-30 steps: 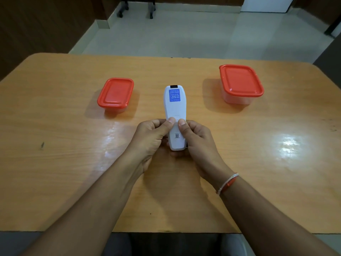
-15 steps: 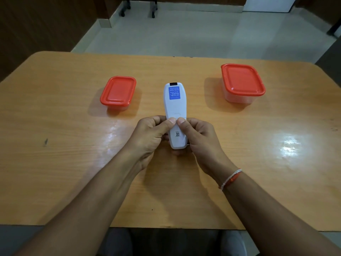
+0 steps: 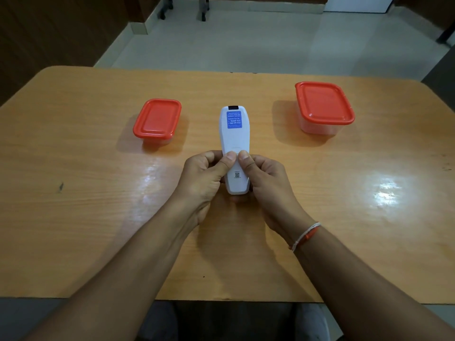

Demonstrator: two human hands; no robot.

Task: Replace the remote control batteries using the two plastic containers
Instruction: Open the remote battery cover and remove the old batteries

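Head view: white remote (image 3: 234, 141) face down at tabletop (image 3: 73, 217) centre, blue label on far end. Left hand (image 3: 204, 173) and right hand (image 3: 264, 175) grip near end from either side, fingers curled round body, both thumbs pressing back cover. Small red-lidded container (image 3: 157, 119) left of remote, larger red-lidded container (image 3: 323, 104) right, both closed, well apart.

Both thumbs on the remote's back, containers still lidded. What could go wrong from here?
1. The remote is gripped only at its near end by the left hand and right hand; if the cover gives suddenly, it may slip.
2. Loose batteries could roll across the glossy table.
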